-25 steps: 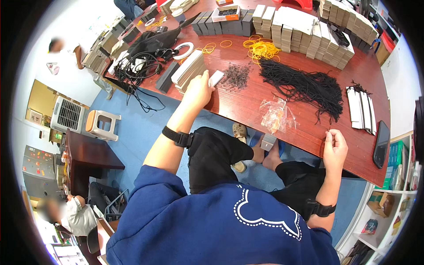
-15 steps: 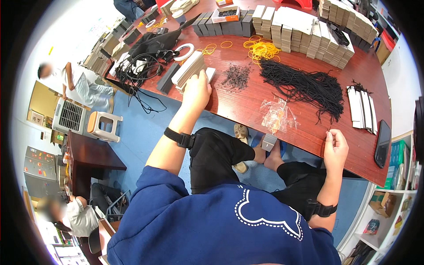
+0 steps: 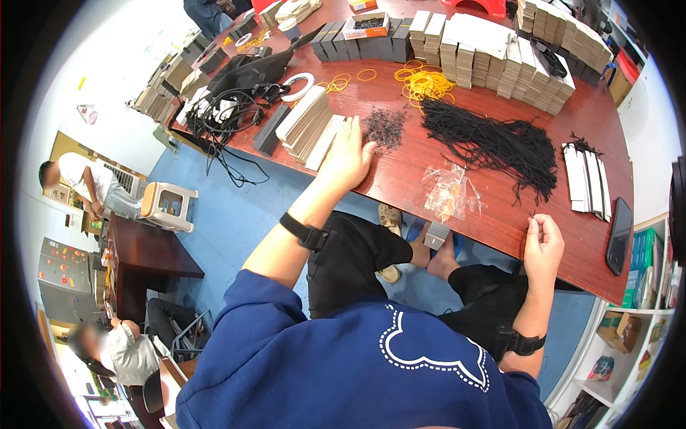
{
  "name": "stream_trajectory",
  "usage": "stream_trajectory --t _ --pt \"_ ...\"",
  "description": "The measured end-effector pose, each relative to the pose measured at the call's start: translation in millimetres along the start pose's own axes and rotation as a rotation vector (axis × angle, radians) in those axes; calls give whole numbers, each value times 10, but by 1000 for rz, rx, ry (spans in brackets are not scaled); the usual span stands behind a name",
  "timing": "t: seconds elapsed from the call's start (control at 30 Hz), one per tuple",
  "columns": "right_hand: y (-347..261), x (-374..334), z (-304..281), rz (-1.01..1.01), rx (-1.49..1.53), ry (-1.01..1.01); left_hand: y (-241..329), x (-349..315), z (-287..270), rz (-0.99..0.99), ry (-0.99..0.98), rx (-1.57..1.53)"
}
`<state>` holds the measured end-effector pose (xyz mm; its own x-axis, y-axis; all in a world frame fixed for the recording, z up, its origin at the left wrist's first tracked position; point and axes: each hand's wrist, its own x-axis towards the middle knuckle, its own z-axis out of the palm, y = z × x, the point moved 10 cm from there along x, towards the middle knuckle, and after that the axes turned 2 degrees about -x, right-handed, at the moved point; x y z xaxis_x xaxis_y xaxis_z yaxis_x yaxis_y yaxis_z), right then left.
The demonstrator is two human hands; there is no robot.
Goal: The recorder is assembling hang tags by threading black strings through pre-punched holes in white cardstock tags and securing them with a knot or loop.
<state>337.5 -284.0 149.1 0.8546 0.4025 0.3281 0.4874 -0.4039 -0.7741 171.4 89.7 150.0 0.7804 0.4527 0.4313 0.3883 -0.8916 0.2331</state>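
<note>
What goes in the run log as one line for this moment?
left hand: open beside pale card stack | right hand: pinched, contents unclear | black cords: heaped on table

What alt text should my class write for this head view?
A person's open left hand is beside flat beige cards on a reddish wooden table. The right hand is pinched at the table's edge, with tangled black cords beyond.
</note>
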Motion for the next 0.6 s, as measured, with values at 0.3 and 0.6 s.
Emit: stream_trajectory --t 0.3,0.6 --pt "-88 -6 -9 -18 -39 1 -65 569 559 -108 -168 -101" --pt "-122 4 -7 -31 -38 6 190 784 693 199 -244 -115"
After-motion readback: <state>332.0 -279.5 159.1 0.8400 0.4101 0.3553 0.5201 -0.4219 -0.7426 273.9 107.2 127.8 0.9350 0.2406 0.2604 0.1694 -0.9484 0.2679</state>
